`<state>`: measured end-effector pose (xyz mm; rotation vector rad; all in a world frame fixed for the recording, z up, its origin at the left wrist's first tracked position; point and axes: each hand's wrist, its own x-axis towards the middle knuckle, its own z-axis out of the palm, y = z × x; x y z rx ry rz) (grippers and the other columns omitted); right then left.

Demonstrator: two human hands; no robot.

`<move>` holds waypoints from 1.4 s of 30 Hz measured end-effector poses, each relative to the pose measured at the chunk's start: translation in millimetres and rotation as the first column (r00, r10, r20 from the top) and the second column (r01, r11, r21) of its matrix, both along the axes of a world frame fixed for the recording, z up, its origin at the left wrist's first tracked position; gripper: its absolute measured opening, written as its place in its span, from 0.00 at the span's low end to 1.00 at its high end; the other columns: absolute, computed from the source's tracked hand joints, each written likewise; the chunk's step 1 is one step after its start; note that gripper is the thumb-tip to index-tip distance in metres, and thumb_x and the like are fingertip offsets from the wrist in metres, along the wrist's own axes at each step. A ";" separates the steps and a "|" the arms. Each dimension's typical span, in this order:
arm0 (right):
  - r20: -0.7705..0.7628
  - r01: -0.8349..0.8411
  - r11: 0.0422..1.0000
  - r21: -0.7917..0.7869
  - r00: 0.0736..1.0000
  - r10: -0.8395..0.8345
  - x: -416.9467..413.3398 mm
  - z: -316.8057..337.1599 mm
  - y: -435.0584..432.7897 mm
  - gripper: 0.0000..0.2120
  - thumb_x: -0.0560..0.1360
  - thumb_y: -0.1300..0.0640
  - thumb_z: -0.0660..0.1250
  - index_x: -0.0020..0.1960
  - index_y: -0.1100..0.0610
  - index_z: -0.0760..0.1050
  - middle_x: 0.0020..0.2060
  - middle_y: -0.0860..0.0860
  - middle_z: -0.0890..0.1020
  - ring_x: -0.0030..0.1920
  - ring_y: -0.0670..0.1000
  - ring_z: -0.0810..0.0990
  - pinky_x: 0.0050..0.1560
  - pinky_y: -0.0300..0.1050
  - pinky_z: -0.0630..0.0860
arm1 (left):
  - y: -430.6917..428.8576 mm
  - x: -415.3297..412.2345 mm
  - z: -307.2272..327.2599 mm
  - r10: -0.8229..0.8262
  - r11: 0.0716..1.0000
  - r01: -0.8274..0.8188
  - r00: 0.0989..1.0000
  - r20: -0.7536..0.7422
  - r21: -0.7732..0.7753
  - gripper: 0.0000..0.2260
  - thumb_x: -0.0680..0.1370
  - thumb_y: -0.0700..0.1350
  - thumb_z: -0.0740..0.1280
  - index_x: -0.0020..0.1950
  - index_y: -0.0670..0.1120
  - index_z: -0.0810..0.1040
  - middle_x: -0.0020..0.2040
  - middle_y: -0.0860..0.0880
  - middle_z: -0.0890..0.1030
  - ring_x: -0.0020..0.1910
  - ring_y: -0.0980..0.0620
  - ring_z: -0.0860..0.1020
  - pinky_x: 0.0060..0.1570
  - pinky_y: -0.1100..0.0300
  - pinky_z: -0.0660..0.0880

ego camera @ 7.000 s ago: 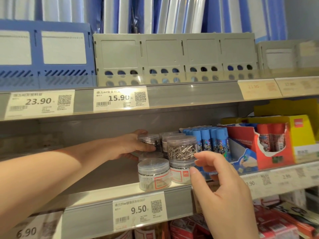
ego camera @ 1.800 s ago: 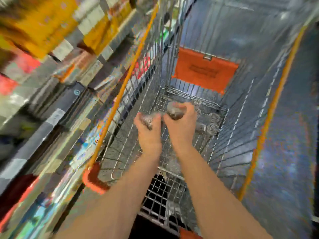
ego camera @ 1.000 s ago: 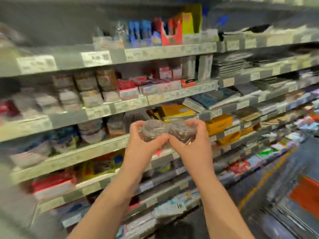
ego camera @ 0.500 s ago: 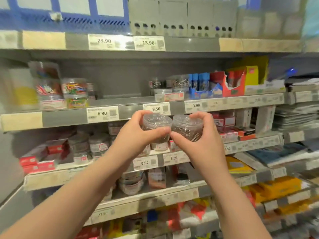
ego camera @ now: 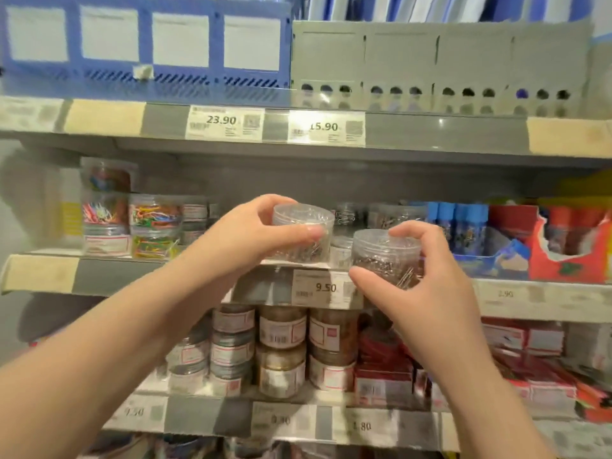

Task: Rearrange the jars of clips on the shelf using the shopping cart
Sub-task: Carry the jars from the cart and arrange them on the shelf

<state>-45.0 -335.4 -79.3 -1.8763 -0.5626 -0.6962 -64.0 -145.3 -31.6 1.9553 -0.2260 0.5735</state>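
Note:
My left hand [ego camera: 245, 236] grips a clear round jar of silver clips [ego camera: 303, 226], held just above the front edge of the middle shelf [ego camera: 261, 286]. My right hand [ego camera: 427, 276] grips a second clear jar of clips [ego camera: 384, 253], a little lower and to the right, in front of the 9.50 price tag [ego camera: 323, 288]. Behind both jars, more clear jars of silver clips [ego camera: 394, 215] stand on the shelf. The shopping cart is out of view.
Jars of coloured clips [ego camera: 154, 223] stand at the shelf's left. Blue glue sticks [ego camera: 457, 223] and a red and yellow display box [ego camera: 569, 243] sit to the right. Blue [ego camera: 145, 44] and grey file racks [ego camera: 437, 64] fill the shelf above. Stacked labelled jars [ego camera: 281, 352] fill the shelf below.
Both hands have carried the two jars up and forward to the middle shelf's edge. The jars have drawn apart, the left one now higher. The view has closed in on the shelf.

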 end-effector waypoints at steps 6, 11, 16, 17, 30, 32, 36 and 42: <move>0.003 0.013 0.999 0.042 1.000 -0.013 12.6 2.2 3.9 0.21 0.61 0.40 0.70 0.49 0.36 0.65 0.47 0.31 0.69 0.48 0.24 0.64 0.40 0.27 0.63 | 10.3 35.1 26.9 0.089 0.995 -0.085 0.990 -0.111 0.042 0.40 0.53 0.59 0.79 0.61 0.45 0.75 0.53 0.48 0.81 0.53 0.52 0.79 0.53 0.56 0.77; 0.016 0.027 0.997 0.067 0.999 -0.028 14.7 10.7 6.6 0.23 0.58 0.38 0.70 0.49 0.32 0.64 0.45 0.32 0.73 0.46 0.32 0.70 0.39 0.32 0.65 | 5.1 61.9 44.9 -0.005 1.000 0.011 0.972 -0.234 0.025 0.11 0.72 0.45 0.72 0.53 0.47 0.80 0.52 0.53 0.81 0.49 0.59 0.78 0.46 0.68 0.77; 0.017 0.056 0.996 0.064 0.998 -0.058 17.6 13.4 10.5 0.24 0.56 0.37 0.70 0.49 0.33 0.65 0.47 0.28 0.70 0.46 0.31 0.69 0.39 0.28 0.66 | -8.1 80.4 54.8 -0.036 0.997 0.053 0.956 -0.291 0.051 0.11 0.74 0.43 0.69 0.55 0.42 0.76 0.50 0.50 0.79 0.44 0.58 0.78 0.43 0.69 0.75; 0.003 0.062 0.995 0.072 0.998 -0.062 17.9 13.8 11.2 0.24 0.55 0.38 0.70 0.48 0.32 0.65 0.47 0.28 0.70 0.47 0.30 0.69 0.39 0.26 0.65 | -9.1 86.8 54.4 -0.029 0.997 0.049 0.958 -0.285 0.064 0.13 0.74 0.44 0.69 0.56 0.41 0.76 0.54 0.49 0.78 0.50 0.55 0.78 0.48 0.66 0.74; -0.053 0.130 0.980 0.152 0.991 -0.124 22.3 8.8 11.2 0.29 0.52 0.41 0.73 0.49 0.31 0.64 0.45 0.39 0.77 0.45 0.39 0.75 0.42 0.35 0.68 | -19.2 135.8 46.2 -0.056 0.997 0.069 0.939 -0.340 0.024 0.28 0.66 0.48 0.76 0.63 0.43 0.74 0.62 0.49 0.76 0.60 0.53 0.73 0.48 0.63 0.72; -0.057 0.139 0.980 0.145 0.990 -0.132 24.2 7.2 12.4 0.29 0.53 0.40 0.73 0.49 0.31 0.63 0.45 0.38 0.76 0.45 0.39 0.74 0.41 0.33 0.67 | -19.7 135.6 45.1 -0.072 0.997 0.077 0.933 -0.352 0.000 0.28 0.67 0.48 0.76 0.64 0.43 0.73 0.64 0.49 0.75 0.61 0.52 0.72 0.51 0.63 0.71; -0.048 0.142 0.980 0.139 0.990 -0.136 26.8 6.1 14.0 0.28 0.54 0.40 0.73 0.48 0.30 0.62 0.47 0.34 0.74 0.47 0.35 0.72 0.42 0.30 0.65 | -19.7 137.5 42.5 -0.087 0.996 0.089 0.932 -0.353 -0.010 0.35 0.67 0.47 0.76 0.70 0.42 0.67 0.68 0.48 0.71 0.64 0.51 0.71 0.54 0.63 0.71; -0.050 0.143 0.983 0.119 0.989 -0.138 26.1 6.9 12.6 0.26 0.56 0.39 0.71 0.49 0.31 0.62 0.45 0.29 0.70 0.48 0.26 0.66 0.41 0.27 0.63 | -14.8 138.2 38.0 -0.117 0.993 0.106 0.920 -0.373 -0.049 0.35 0.66 0.37 0.76 0.69 0.44 0.66 0.67 0.48 0.69 0.64 0.49 0.71 0.62 0.58 0.72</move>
